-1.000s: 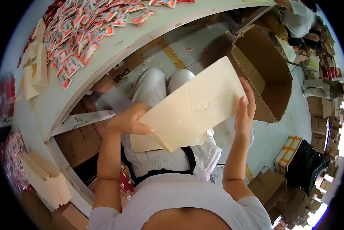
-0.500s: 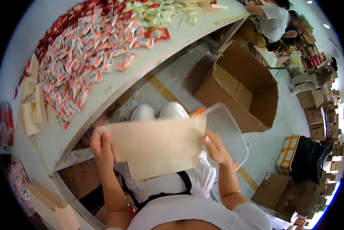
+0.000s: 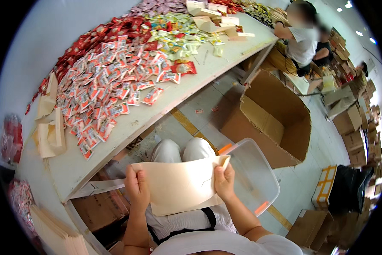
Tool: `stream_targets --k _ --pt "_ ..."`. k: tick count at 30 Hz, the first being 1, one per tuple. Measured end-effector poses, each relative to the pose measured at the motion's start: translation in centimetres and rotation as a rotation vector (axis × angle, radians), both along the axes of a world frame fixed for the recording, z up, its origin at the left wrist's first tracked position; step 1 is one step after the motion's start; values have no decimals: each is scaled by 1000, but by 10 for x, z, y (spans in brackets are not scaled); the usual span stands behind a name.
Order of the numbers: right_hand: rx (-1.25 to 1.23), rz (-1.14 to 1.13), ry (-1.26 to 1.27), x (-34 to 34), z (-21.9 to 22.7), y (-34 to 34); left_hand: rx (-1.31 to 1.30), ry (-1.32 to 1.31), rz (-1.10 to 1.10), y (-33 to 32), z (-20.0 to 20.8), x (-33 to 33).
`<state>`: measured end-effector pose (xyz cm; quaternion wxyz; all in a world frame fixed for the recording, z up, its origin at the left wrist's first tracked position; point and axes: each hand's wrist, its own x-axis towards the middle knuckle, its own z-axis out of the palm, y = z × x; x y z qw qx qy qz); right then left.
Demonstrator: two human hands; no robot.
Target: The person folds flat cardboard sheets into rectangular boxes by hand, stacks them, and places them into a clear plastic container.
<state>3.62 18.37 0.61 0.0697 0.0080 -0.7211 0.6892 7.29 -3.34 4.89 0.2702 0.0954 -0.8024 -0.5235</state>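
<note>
Over my lap I hold a flat, cream-coloured folded paper box (image 3: 180,183), one end in each hand. My left hand (image 3: 138,189) grips its left end with the thumb on top. At the other end my right hand (image 3: 224,180) is closed round the upper corner, where the paper bends and a fold shows. A lower layer juts out beneath the front edge. On the table (image 3: 133,134) to my left lie heaps of small orange-and-white packets (image 3: 99,95), with red packets (image 3: 86,44) behind and yellow-green packets (image 3: 178,32) farther along.
Opened cream boxes (image 3: 52,138) stand on the table's left side. A stack of flat cream ones (image 3: 57,229) lies at the lower left. Right of my knees is a clear plastic bin (image 3: 259,178), then a large open carton (image 3: 263,121). Another person (image 3: 299,40) sits farther off.
The paper box has come down and nearer my lap. Its lower flap shows less now, and my right hand has closed round its corner. The view has shifted slightly.
</note>
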Motion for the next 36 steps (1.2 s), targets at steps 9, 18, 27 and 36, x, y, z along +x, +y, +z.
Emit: stream_targets --k 9,18,27,36 --pt "-525 -76 -7 -5 26 -26 1004 -96 -937 1 -34 15" --pt "-454 149 -126 15 5 -62 634 -242 -380 58 -41 23" --pt "-397 511 -242 -8 32 -39 510 -81 -340 17 -21 2" --pt "-357 391 -350 -12 22 -53 356 -128 -369 21 -27 4"
